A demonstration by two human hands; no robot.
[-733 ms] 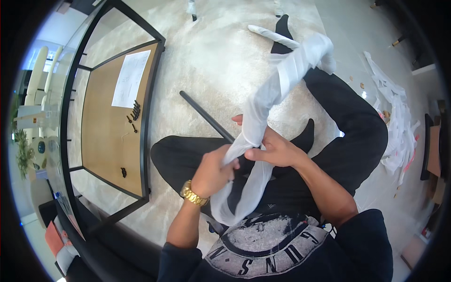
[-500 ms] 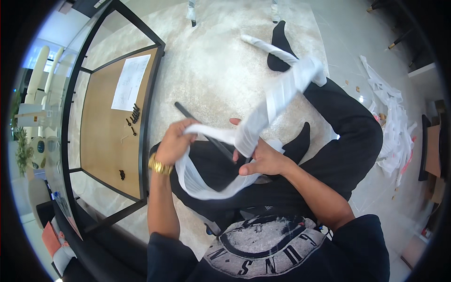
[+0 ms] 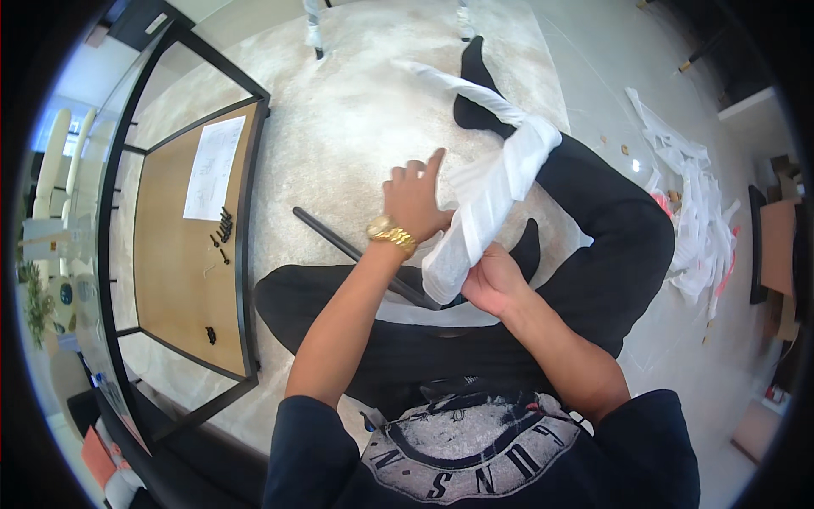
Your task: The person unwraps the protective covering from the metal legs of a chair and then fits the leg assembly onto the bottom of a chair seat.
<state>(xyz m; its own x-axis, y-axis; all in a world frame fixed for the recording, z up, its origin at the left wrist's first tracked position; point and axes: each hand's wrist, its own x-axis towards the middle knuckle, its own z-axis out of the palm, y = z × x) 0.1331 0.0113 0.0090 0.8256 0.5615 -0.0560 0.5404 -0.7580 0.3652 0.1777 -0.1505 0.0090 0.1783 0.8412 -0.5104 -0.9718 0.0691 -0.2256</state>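
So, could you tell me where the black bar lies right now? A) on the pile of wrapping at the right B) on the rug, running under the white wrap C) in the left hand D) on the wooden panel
B: the black bar lies on the pale rug, its near end hidden under the white wrap that the left hand and right hand touch.

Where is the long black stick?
In the head view, the long black metal rod lies on the beige carpet left of centre, running under the left hand.
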